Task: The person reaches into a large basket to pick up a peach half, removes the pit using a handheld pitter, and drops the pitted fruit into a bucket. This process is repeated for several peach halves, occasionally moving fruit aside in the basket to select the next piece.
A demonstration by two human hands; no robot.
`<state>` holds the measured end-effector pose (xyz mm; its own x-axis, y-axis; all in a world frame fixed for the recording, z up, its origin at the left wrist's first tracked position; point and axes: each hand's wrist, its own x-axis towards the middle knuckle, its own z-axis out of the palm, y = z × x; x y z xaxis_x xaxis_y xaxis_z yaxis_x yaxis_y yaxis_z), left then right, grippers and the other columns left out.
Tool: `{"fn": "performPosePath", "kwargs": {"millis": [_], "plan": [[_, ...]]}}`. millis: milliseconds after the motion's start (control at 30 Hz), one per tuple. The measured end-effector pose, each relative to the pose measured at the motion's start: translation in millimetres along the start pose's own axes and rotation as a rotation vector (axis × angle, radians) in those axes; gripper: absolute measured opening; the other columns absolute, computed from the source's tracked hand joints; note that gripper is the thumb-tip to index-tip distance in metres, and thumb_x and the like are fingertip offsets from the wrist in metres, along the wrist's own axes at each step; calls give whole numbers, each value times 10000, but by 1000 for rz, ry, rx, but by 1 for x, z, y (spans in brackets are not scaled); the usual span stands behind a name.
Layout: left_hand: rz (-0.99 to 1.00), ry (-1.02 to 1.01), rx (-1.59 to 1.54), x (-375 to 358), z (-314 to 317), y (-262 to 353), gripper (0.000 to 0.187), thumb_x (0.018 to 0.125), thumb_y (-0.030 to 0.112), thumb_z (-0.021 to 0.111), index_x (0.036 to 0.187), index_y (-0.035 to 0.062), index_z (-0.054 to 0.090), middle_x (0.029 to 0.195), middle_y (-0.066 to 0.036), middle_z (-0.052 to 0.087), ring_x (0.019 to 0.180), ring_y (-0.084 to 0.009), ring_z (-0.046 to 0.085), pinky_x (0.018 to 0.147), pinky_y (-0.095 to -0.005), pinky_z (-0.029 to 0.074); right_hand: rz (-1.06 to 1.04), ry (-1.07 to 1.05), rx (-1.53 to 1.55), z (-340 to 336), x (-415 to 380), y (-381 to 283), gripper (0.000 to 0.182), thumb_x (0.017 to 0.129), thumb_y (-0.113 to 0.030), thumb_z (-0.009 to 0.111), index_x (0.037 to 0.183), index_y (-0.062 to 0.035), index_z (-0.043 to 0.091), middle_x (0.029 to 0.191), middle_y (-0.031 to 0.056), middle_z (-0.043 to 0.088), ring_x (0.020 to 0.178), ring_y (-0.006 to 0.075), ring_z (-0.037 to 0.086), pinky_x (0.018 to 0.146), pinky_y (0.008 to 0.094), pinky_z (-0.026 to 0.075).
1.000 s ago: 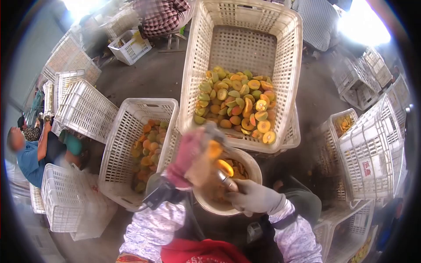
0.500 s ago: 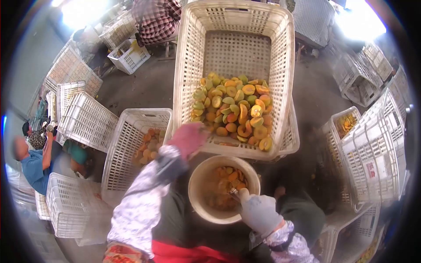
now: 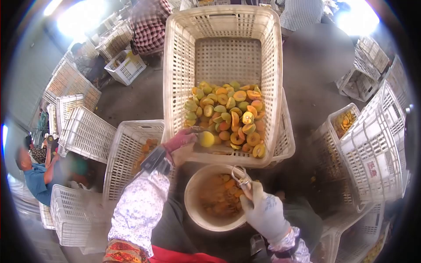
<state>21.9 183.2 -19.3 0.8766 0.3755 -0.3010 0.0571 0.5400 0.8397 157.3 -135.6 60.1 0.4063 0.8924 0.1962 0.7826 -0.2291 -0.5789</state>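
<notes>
My left hand (image 3: 180, 142), in a reddish glove, is at the lower left corner of the large white crate (image 3: 170, 87). At its fingertips is a yellow fruit piece (image 3: 206, 139). Halved green and orange fruit (image 3: 228, 109) fills the crate's near part. My right hand (image 3: 265, 212), in a pale glove, is closed on a metal tool (image 3: 241, 176) with a looped end, over the right rim of a white bucket (image 3: 191, 206). Orange fruit pieces (image 3: 221, 193) lie inside the bucket.
A crate with fruit (image 3: 115, 168) stands at the left, beside stacked white crates (image 3: 87, 131). More crates (image 3: 372, 162) lean at the right. A person in blue (image 3: 38, 177) is at the far left; others in checked (image 3: 150, 30) and grey (image 3: 301, 13) clothing are beyond.
My left hand has moved slightly down, and a yellow fruit piece now shows at its fingers. My right hand has lifted the tool to the bucket's rim. The view has shifted slightly.
</notes>
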Motion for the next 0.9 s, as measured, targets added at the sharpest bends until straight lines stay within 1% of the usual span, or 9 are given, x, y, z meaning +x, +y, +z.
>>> {"fn": "performPosePath", "kwargs": {"millis": [167,200,300,367,400,533,567,633,900], "plan": [[65,-77,-279,-73,112,2,396,927,128,549,1295,28,441,1133,-134,575,1036,-292,589,916,-434,514,-211,162,95,16,10,-4,194,835,-121,618,978,-31,522,693,170,611,567,324,606,497,384,460],[71,-81,-287,-80,124,-6,396,927,128,549,1295,28,441,1133,-134,575,1036,-292,589,916,-434,514,18,-76,305,18,8,-7,257,830,-109,621,1054,-23,529,818,196,624,679,333,629,559,384,484],[241,-77,-265,-95,148,-27,431,939,147,512,1319,-19,394,1203,-130,558,1072,-214,567,1004,-325,432,-44,-20,333,23,7,-23,314,828,-93,617,1122,-28,529,918,210,626,796,351,633,639,392,503],[668,264,834,-98,154,-30,372,971,207,466,1273,-11,455,1159,-109,582,1016,-205,585,965,-302,442,-14,-94,266,20,7,-27,361,826,-75,612,1172,-39,516,982,199,633,844,367,629,684,392,514],[364,272,248,-102,173,-22,344,997,272,418,1190,6,520,1093,-100,607,988,-201,591,916,-331,463,-28,-89,253,23,7,-26,391,822,-74,615,1196,-42,505,1026,191,629,868,362,629,699,386,518],[343,217,319,-97,169,-18,355,1002,320,403,1121,21,552,1039,-97,622,948,-192,599,860,-335,477,-7,-147,210,17,10,-27,470,807,-66,623,1254,-56,478,1126,163,613,933,336,627,735,362,524],[333,208,87,-96,170,-18,354,994,334,425,1111,25,552,1030,-94,620,936,-189,600,846,-330,482,-6,-149,211,20,11,-26,470,807,-66,623,1254,-56,478,1126,163,613,933,336,627,735,362,524],[317,201,-146,-93,168,-19,355,985,348,447,1101,29,551,1020,-91,618,923,-185,601,832,-325,487,-124,35,136,28,12,-22,306,801,-209,640,1050,-64,536,670,127,626,626,307,636,530,401,497],[182,192,-507,-89,169,-25,389,949,384,518,1108,30,544,988,-81,611,922,-195,599,810,-329,491,-110,22,76,35,11,-19,294,802,-206,629,1032,-59,520,672,111,632,587,302,637,494,388,494]]}}
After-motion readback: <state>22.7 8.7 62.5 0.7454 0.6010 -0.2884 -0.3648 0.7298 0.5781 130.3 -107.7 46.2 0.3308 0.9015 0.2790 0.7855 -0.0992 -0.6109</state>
